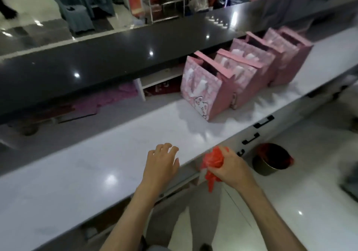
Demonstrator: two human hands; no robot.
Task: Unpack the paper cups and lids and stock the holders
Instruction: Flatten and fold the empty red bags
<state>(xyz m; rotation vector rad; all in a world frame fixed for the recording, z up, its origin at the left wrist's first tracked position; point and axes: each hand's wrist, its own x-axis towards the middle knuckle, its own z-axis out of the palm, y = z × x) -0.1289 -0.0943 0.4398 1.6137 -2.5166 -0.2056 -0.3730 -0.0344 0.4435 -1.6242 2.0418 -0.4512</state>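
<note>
My right hand [230, 168] grips a crumpled red plastic bag [213, 160] at the front edge of the white counter [96, 165]; a loose tail of the bag hangs below my fist. My left hand [161, 163] hovers flat over the counter edge just left of it, fingers relaxed and spread, holding nothing. No paper cups, lids or holders are plainly visible in the head view.
Several pink gift bags [205, 88] stand in a row on the counter to the right. A raised dark counter [116, 57] runs behind. On the floor at the right sits a round bin [271, 162] lined with red plastic. Drawer handles [263, 122] line the counter front.
</note>
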